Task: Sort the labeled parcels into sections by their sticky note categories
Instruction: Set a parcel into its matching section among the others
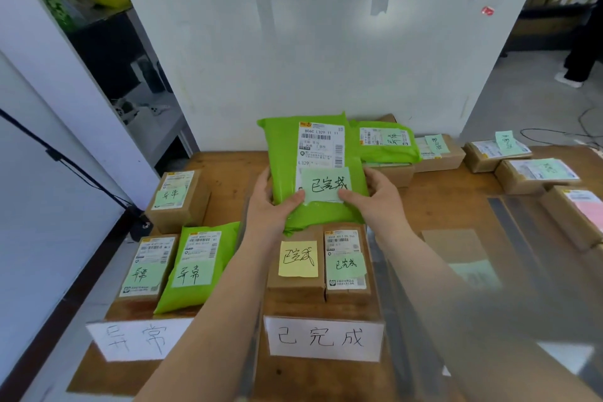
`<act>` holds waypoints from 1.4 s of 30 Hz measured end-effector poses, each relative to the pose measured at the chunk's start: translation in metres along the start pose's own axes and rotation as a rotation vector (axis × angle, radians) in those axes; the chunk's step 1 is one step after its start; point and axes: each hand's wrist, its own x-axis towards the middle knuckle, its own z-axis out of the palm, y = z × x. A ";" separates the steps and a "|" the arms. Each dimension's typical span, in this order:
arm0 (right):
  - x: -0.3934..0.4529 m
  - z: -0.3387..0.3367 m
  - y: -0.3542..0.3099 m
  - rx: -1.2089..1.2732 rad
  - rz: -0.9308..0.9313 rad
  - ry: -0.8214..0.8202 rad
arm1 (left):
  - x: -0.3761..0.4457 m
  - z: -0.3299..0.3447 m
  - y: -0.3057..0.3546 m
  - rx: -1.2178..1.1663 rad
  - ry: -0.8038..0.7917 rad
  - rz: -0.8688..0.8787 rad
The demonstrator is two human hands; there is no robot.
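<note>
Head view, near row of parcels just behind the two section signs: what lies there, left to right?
Brown box → green mailer → box with yellow note → box with green note.

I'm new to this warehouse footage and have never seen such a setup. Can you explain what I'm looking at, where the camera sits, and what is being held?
There is no machine here: a person works with bare hands, and the single camera is worn on their head, looking down. The left hand and right hand together hold a green mailer bag with a pale sticky note above a wooden table. White signs at the near edge name sections. Boxes and another green bag lie in the left section, two boxes in the middle, and unsorted parcels wait at the far right.
</note>
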 end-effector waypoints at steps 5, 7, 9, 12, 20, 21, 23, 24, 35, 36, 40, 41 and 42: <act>0.013 0.007 0.004 -0.078 0.019 -0.016 | 0.018 -0.008 -0.007 0.109 -0.009 0.023; 0.023 0.011 0.007 -0.134 0.041 -0.025 | 0.028 -0.011 -0.013 0.150 -0.019 0.036; 0.033 0.016 0.011 -0.186 0.056 -0.032 | 0.038 -0.012 -0.017 0.187 -0.041 0.032; 0.050 0.023 0.017 -0.256 0.087 -0.045 | 0.058 -0.014 -0.028 0.208 -0.050 0.000; 0.102 0.044 0.040 -0.387 0.166 -0.068 | 0.122 -0.016 -0.063 0.289 -0.067 -0.107; 0.110 0.047 0.045 -0.393 0.176 -0.067 | 0.131 -0.016 -0.069 0.301 -0.072 -0.119; 0.123 0.052 0.054 -0.403 0.195 -0.068 | 0.145 -0.016 -0.079 0.315 -0.083 -0.155; 0.128 0.054 0.059 -0.412 0.207 -0.072 | 0.150 -0.016 -0.084 0.331 -0.085 -0.172; 0.148 0.063 0.111 -0.763 0.346 -0.225 | 0.166 -0.015 -0.145 0.593 -0.138 -0.314; 0.147 0.064 0.114 -0.791 0.356 -0.243 | 0.164 -0.015 -0.147 0.616 -0.146 -0.324; 0.141 0.069 0.126 -0.860 0.403 -0.304 | 0.160 -0.019 -0.155 0.654 -0.155 -0.399; 0.139 0.070 0.127 -0.855 0.410 -0.307 | 0.159 -0.020 -0.156 0.657 -0.161 -0.418; 0.137 0.072 0.128 -0.850 0.414 -0.308 | 0.157 -0.022 -0.155 0.664 -0.169 -0.434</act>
